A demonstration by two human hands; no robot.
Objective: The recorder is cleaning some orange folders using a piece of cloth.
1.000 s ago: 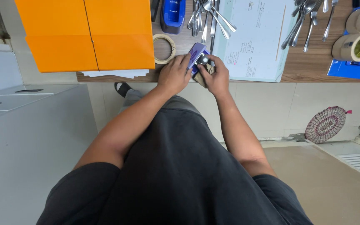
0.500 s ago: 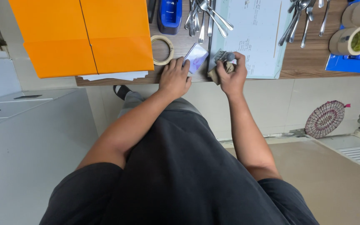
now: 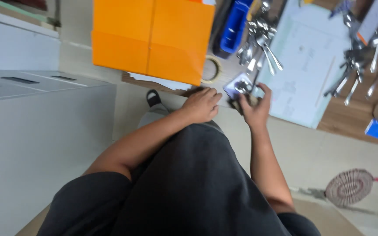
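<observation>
My left hand [image 3: 202, 105] rests on the near edge of the wooden table [image 3: 351, 116], fingers loosely together, holding nothing. My right hand [image 3: 255, 107] is just right of it, closed around a small grey cloth [image 3: 240, 104]. A shiny spoon [image 3: 243, 85] lies on a small purple square [image 3: 235, 86] right above my right fingers; whether the hand touches the spoon is unclear. A pale blue printed sheet [image 3: 311, 70] lies to the right of both hands.
An orange folder [image 3: 152, 37] covers the table's left part, with a tape roll [image 3: 211, 70] and a blue bin [image 3: 235, 28] beside it. Piles of cutlery [image 3: 259, 41] [image 3: 355, 57] lie at the back. A grey cabinet [image 3: 44, 131] stands left; a round woven mat [image 3: 350, 187] lies on the floor.
The view has tilted and shifted. My right hand, out over the pale sheet half a second ago, has come back left to the purple square. My left hand stays at the table edge.
</observation>
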